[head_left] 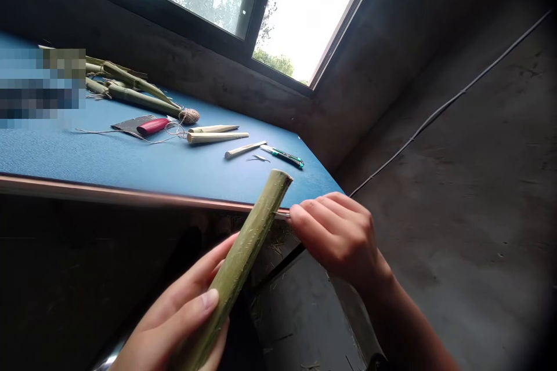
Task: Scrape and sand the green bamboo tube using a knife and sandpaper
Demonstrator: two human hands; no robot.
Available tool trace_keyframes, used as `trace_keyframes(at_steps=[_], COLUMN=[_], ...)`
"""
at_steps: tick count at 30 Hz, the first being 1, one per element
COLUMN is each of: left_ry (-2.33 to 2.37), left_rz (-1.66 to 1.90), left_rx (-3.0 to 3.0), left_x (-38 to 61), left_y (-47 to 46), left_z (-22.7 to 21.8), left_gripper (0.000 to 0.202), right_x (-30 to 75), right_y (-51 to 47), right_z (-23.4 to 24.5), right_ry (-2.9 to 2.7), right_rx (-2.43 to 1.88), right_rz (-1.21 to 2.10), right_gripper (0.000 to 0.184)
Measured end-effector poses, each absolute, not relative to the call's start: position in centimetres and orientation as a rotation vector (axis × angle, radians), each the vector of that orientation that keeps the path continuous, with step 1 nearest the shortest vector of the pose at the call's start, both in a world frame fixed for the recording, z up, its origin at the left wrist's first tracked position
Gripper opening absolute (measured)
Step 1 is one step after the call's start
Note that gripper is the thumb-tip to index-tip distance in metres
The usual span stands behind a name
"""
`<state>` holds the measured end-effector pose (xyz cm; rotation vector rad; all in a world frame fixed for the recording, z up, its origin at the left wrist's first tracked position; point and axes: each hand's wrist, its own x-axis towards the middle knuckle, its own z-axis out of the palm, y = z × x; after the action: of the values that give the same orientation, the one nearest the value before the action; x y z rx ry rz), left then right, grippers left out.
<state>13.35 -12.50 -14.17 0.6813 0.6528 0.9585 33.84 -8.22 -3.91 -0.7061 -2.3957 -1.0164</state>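
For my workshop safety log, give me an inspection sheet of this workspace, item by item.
Surface: blue tabletop with a copper-coloured edge strip.
Job's things: left hand grips a green bamboo section; right hand is beside its upper end, pinching something thin, unclear what.
Clutter: red-handled cleaver, green utility knife, pale bamboo strips, twine ball, green bamboo stalks.
Grippers: nothing seen; bare hands only.
Cables: thin cable along the wall.
Surroundings: concrete wall, window, trees outside.
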Motion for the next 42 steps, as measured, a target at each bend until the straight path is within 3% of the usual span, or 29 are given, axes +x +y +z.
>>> trace_keyframes(at_steps=[13, 27, 32, 36, 42], left_ry=[0.590, 0.487, 0.482, 0.524, 0.543], left_rz=[0.937, 0.882, 0.892, 0.917, 0.925], left_rx=[0.691, 0.739, 0.708, 0.740, 0.739], left_x=[13.6, 13.8, 13.8, 13.7, 13.8], left_y=[-12.2, -11.9, -12.0, -12.3, -12.3], left_z=[-13.9, -13.8, -13.7, -13.5, -13.5], left_gripper=[0.061, 0.070, 0.076, 0.072, 0.065], right_x=[32.8, 32.8, 32.5, 32.7, 32.7], right_y=[-8.1, -8.1, -8.3, -8.1, -7.9], right_z=[-4.6, -4.7, -5.1, -5.2, -5.5], right_ry=[-2.563, -2.464, -2.598, -2.472, -2.520], right_rx=[-0.496, -0.662, -0.442, -0.631, -0.534], right_rz=[-0.882, -0.897, -0.760, -0.803, -0.772], right_gripper=[0.021, 0.020, 0.022, 0.023, 0.023])
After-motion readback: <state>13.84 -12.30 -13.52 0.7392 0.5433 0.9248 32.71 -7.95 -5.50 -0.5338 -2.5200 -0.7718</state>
